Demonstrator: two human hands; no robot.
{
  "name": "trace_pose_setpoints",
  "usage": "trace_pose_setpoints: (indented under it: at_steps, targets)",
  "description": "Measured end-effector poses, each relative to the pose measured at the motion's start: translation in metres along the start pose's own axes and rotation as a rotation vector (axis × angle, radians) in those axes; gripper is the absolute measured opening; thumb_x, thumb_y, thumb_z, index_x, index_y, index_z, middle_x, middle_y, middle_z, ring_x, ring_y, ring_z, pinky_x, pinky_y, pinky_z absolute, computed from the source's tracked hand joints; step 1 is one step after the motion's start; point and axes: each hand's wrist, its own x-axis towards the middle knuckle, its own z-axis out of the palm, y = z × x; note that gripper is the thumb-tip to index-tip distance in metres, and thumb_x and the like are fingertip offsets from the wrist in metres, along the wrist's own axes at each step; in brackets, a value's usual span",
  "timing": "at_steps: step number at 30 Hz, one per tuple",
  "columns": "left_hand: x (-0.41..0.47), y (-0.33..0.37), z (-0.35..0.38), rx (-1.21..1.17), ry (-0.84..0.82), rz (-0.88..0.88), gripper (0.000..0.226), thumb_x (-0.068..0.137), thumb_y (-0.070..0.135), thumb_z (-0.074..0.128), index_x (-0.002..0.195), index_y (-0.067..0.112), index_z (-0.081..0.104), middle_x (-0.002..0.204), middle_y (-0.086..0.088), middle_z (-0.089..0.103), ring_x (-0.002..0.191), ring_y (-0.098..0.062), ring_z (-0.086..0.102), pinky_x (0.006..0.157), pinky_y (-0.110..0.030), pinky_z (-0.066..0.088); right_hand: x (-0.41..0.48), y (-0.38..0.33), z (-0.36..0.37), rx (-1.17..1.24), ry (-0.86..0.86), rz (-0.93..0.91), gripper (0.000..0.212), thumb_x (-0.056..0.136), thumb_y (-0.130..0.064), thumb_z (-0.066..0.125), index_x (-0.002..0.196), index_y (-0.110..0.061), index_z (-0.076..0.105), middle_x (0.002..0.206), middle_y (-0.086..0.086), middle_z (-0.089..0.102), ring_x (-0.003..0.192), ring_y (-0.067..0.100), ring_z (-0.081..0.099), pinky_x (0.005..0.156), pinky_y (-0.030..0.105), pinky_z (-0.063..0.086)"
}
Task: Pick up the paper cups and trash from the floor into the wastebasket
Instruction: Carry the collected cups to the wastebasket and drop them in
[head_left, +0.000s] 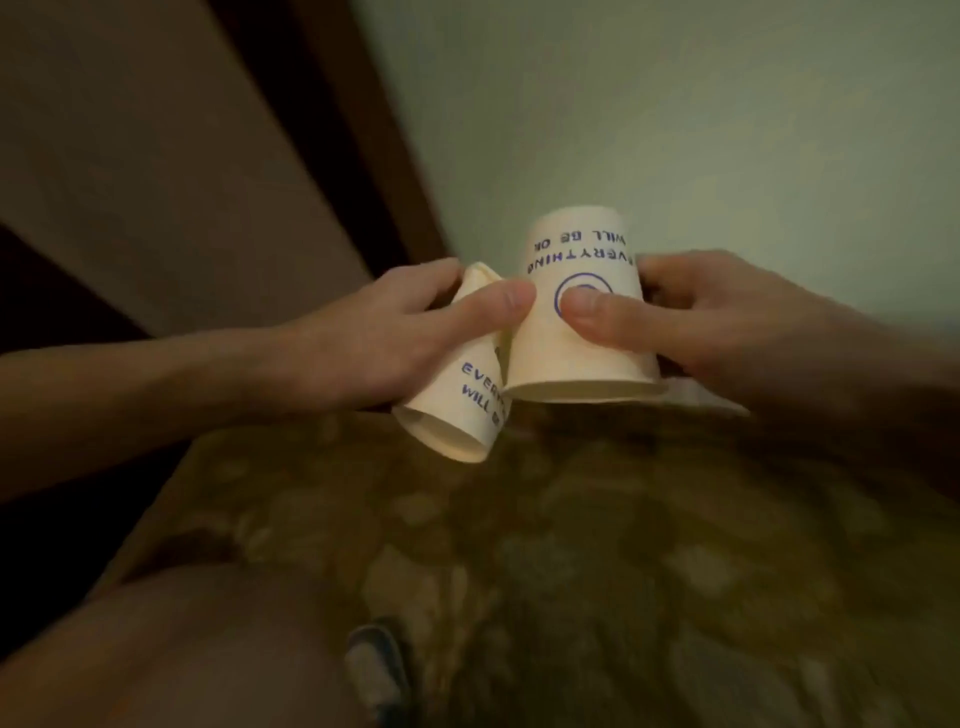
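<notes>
Two cream-white paper cups with blue print, held side by side at the middle of the frame, their walls touching. On the inverted cream paper cup (582, 322), upside down with base up and rim down: "EVERYTHING WILL BE OK" in blue capitals, readable upside down, above a blue ring emblem half covered by a thumb. On the crumpled cream paper cup (462, 395), lower and to the left, tilted with open mouth toward the lower left: only "EVER…" and "WILL…" legible, the rest hidden behind the neighbouring cup. Upper end of this cup pinched and creased; wall dented.

Left hand (384, 338), entering from the left edge, wrapped around the crumpled cup, fingers (498, 306) pressed on its creased upper part. Right hand (727, 332), entering from the right edge, clamped on the inverted cup, thumb across the emblem, remaining fingers (660, 270) curled behind the wall.

Below both cups, across the lower half: blurred mottled brown-and-tan patterned floor (623, 571). Pale greenish wall (675, 130) at upper right; dark brown wooden strip (332, 130) running diagonally at upper left. Whole frame soft with blur.
</notes>
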Motion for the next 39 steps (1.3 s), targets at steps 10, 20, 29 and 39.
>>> trace_pose_setpoints:
  at_steps: [10, 20, 29, 39]
  targets:
    - [-0.211, -0.135, -0.207, 0.040, 0.470, -0.086, 0.054, 0.073, 0.078, 0.049, 0.092, 0.028, 0.060, 0.082, 0.011, 0.072, 0.068, -0.006, 0.070, 0.054, -0.018, 0.052, 0.128, -0.164, 0.247, -0.387, -0.340, -0.415, 0.088, 0.033, -0.086, 0.070, 0.108, -0.047, 0.047, 0.093, -0.015, 0.075, 0.078, 0.010, 0.074, 0.069, 0.038, 0.060]
    - [-0.333, -0.334, -0.213, -0.013, 0.461, -0.570, 0.064, 0.069, 0.087, 0.037, 0.107, 0.037, 0.049, 0.098, 0.009, 0.069, 0.081, -0.004, 0.070, 0.073, -0.032, 0.061, 0.191, -0.119, 0.493, -0.664, -0.548, -0.381, 0.087, 0.063, -0.063, 0.077, 0.133, -0.027, 0.041, 0.122, -0.007, 0.053, 0.102, 0.009, 0.056, 0.077, 0.027, 0.052]
    - [-0.332, -0.413, -0.160, -0.278, 0.213, -0.634, 0.062, 0.077, 0.077, 0.031, 0.109, 0.030, 0.053, 0.107, 0.007, 0.067, 0.096, -0.009, 0.066, 0.078, -0.027, 0.053, 0.198, -0.040, 0.538, -0.952, -0.527, -0.500, 0.085, 0.073, -0.072, 0.064, 0.136, -0.025, 0.031, 0.133, 0.001, 0.052, 0.113, 0.017, 0.051, 0.092, 0.035, 0.044]
    - [-0.305, -0.392, -0.207, 0.115, 0.370, -0.504, 0.022, 0.096, 0.045, 0.058, 0.085, 0.026, 0.064, 0.067, 0.012, 0.063, 0.059, -0.001, 0.059, 0.053, -0.016, 0.044, 0.197, -0.063, 0.497, -1.027, -0.640, -0.511, 0.038, 0.090, -0.053, 0.052, 0.123, -0.033, 0.049, 0.116, -0.007, 0.056, 0.105, 0.010, 0.053, 0.085, 0.031, 0.049]
